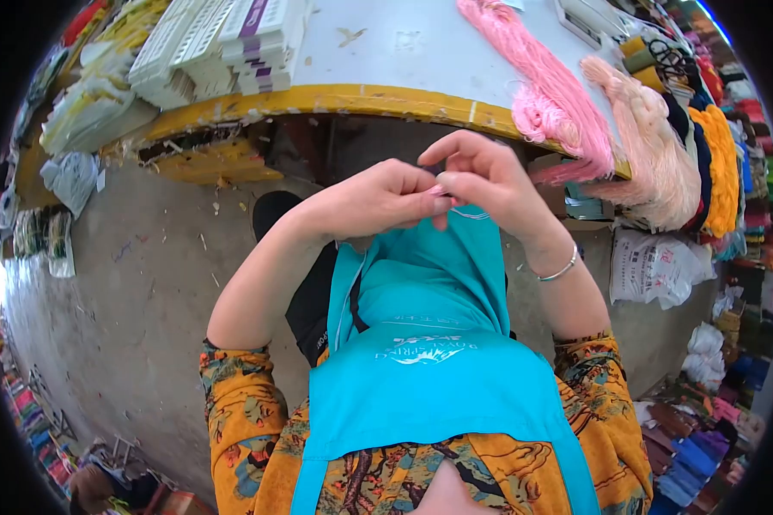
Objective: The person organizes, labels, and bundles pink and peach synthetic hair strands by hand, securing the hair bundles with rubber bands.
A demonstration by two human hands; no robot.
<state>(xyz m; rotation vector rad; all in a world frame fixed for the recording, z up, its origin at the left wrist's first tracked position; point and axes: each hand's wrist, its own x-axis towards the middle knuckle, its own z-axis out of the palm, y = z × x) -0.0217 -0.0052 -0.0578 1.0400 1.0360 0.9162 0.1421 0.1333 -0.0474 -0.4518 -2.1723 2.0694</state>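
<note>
My left hand point(392, 202) and my right hand point(481, 182) meet above the turquoise apron point(429, 292), in front of the table's edge. Between the fingertips of both hands is a small bit of pink thread point(439, 190), mostly hidden by the fingers. The left fingers are curled and pressed together on it. On the right, thumb and index finger pinch close to the same spot. To the right of the hands, a long pink yarn skein point(567, 103) lies over the table's edge.
Stacked white cards point(258, 43) and plastic-wrapped bundles point(103, 103) sit at the table's left. The table point(386, 99) has a yellow edge. Pale peach yarn point(653, 146) and orange yarn point(717, 172) hang at the right, above a white plastic bag point(657, 268).
</note>
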